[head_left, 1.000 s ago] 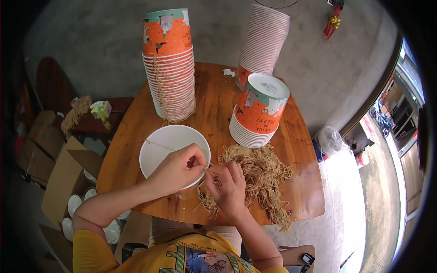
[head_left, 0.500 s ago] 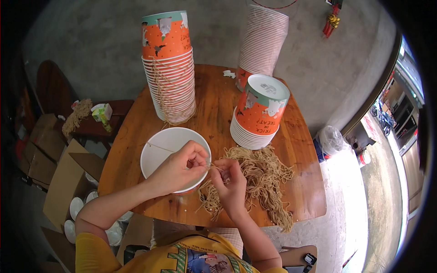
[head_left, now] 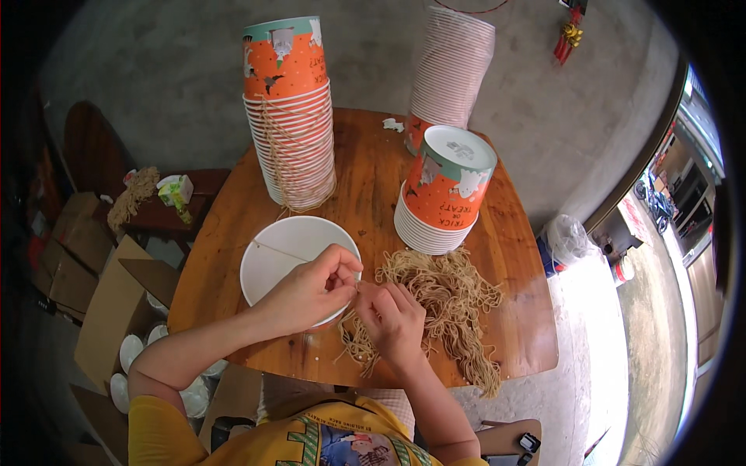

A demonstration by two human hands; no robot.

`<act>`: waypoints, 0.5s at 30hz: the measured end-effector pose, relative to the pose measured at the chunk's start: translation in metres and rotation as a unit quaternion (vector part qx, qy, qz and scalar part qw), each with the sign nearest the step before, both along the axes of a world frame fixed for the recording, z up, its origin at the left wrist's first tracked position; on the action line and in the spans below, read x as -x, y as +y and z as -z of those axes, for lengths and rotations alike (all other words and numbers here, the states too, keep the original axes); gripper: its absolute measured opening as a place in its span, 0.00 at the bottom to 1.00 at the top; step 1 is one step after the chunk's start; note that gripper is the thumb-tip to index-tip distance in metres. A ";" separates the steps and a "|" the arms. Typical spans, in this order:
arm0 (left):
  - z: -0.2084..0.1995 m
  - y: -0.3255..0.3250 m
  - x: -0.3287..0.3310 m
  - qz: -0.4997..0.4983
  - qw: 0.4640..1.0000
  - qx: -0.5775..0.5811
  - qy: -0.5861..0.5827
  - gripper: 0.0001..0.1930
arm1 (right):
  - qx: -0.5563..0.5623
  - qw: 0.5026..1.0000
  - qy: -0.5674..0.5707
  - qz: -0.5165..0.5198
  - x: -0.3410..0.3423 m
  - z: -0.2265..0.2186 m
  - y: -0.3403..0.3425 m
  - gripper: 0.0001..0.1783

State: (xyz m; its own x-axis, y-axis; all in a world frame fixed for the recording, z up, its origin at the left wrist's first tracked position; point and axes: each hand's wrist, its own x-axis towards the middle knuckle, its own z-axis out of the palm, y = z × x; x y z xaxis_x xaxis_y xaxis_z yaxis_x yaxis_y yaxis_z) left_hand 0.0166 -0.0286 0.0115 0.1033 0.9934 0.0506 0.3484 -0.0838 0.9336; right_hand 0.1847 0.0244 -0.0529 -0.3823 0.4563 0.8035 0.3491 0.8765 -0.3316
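Observation:
A white paper bucket [head_left: 268, 268] stands mouth up at the table's near left. One length of tan cord [head_left: 280, 252] runs from a spot on its far left wall across the mouth toward my left hand [head_left: 318, 287]. That hand is closed in a pinch over the bucket's right rim. Against its fingertips, my right hand [head_left: 391, 314] is curled shut on the cord's end; the cord between the fingers is mostly hidden. Beside and under my right hand lies a loose heap of tan cords [head_left: 451, 299].
Nested orange and white buckets rise in a tall stack [head_left: 291, 140] at the far left of the wooden table [head_left: 365, 186]. A shorter upside-down stack [head_left: 443, 194] and a plastic-wrapped stack [head_left: 451, 74] stand at the right. An open carton [head_left: 116, 311] sits left of the table.
My right hand has turned and its fingers have curled in, shifting slightly right and down. My left hand stays almost in place at the rim.

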 end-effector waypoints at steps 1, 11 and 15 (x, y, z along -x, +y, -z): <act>-0.001 -0.001 0.000 0.002 1.000 -0.010 0.018 0.12 | 0.002 1.000 0.005 -0.009 0.001 0.001 0.000 0.13; 0.000 0.003 -0.001 -0.001 1.000 -0.016 0.021 0.12 | 0.021 0.999 0.032 0.008 0.000 0.003 -0.005 0.12; -0.001 0.004 -0.002 -0.001 1.000 -0.003 0.021 0.12 | 0.044 0.999 0.019 -0.005 -0.001 0.000 -0.005 0.12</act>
